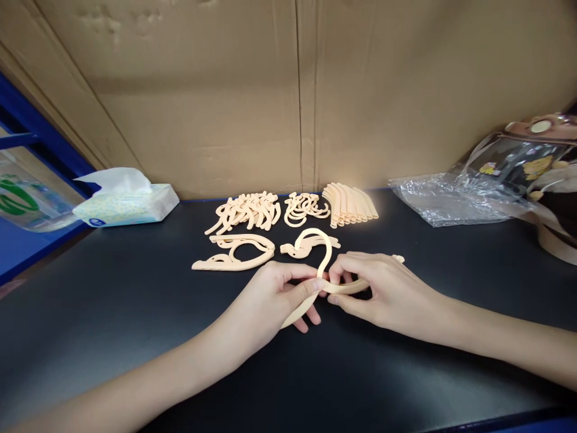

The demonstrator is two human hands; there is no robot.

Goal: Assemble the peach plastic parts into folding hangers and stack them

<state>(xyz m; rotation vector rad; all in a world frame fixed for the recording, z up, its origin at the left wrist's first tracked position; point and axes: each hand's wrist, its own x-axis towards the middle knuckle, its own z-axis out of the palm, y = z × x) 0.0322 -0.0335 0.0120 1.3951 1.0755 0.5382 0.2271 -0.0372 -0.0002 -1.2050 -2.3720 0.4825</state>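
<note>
A beige folding clothes hanger (328, 260) is held up in front of me, its hook curving upward and its two arms spreading to either side. My left hand (273, 293) pinches it between thumb and fingers just below the hook, with the lower fingers stretched out beneath. My right hand (381, 284) is closed around the other arm, close to the joint; its palm hides part of that arm, and a pale tip shows beyond the knuckles. Just behind my hands lie a folded hanger (255, 263) and some beige hanger parts (309, 243).
Along the back of the black table (112, 313) are piles of hanger arms (250, 210), hooks (303, 207) and curved strips (350, 204). A tissue pack (130, 204) stands left. On the right are clear plastic wrap (455, 198) and a transparent bag (509, 159). Cardboard (202, 90) walls the back.
</note>
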